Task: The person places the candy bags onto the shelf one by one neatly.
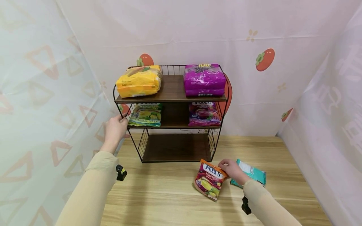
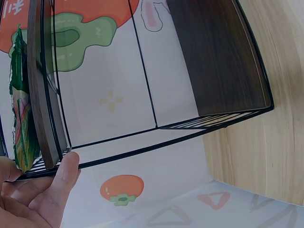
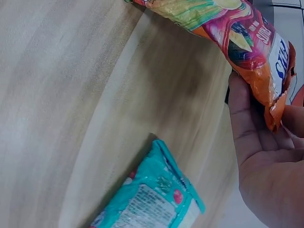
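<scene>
My right hand (image 1: 233, 170) pinches the top corner of an orange and dark red Fox's Fruits candy bag (image 1: 210, 181), which hangs tilted in front of the rack. In the right wrist view the thumb and fingers close on the bag's (image 3: 251, 52) orange end. My left hand (image 1: 115, 130) holds the left side of a three-tier wire rack (image 1: 176, 150) at its middle shelf. The left wrist view shows the fingers around the shelf edge (image 2: 45, 142), beside a green candy bag (image 2: 21, 109). A teal bag (image 1: 254, 174) lies on the table by my right hand.
On the top shelf sit a yellow package (image 1: 139, 82) and a purple package (image 1: 205, 81). A green bag (image 1: 146, 115) and a berries bag (image 1: 204, 114) are on the middle shelf. Printed cloth walls (image 1: 282, 31) enclose the wooden table (image 1: 158, 194).
</scene>
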`<state>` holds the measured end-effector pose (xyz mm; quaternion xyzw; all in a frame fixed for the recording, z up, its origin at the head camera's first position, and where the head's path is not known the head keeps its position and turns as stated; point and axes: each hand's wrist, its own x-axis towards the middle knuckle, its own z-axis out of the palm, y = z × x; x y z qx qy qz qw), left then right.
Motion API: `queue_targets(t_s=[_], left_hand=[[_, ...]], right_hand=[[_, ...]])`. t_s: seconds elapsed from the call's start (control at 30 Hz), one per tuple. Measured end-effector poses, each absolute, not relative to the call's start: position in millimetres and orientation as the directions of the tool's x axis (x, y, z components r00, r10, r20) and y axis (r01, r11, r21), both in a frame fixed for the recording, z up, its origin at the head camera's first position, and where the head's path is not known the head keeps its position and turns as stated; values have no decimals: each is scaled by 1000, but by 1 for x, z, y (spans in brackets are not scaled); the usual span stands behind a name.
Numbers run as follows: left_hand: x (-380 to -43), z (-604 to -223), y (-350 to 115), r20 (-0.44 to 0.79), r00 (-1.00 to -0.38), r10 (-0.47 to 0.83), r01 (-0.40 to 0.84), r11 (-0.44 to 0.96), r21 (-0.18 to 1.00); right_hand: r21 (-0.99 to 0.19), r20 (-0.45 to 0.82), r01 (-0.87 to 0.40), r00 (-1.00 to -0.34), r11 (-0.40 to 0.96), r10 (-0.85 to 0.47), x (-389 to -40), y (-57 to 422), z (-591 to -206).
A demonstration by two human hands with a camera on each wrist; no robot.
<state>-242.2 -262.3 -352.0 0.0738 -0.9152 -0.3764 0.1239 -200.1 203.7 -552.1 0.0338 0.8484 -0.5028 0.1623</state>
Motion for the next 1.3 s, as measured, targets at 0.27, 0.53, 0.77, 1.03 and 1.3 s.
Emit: queue_targets(t_s=[0.27, 0.53, 0.77, 1.03, 1.3], left_hand=[[-242, -352, -261, 180, -955, -235, -47, 721, 692], [-243, -353, -262, 198, -952, -232, -44, 745, 665], [-243, -352, -262, 194, -954, -229, -42, 742, 669], [-244, -353, -262, 171, -956, -238, -57, 724, 687], [-242, -353, -262, 170, -958, -229, -50, 721, 691]], right_hand=[[-874, -343, 295, -937, 387, -60, -198, 209, -562], [-881, -322, 264, -943, 392, -89, -198, 210, -565], [-856, -310, 216, -941, 470, -132, -194, 208, -567], [-822, -301, 189, -945, 537, -127, -195, 208, -576], [-793, -321, 218, -943, 570, -87, -195, 207, -582]])
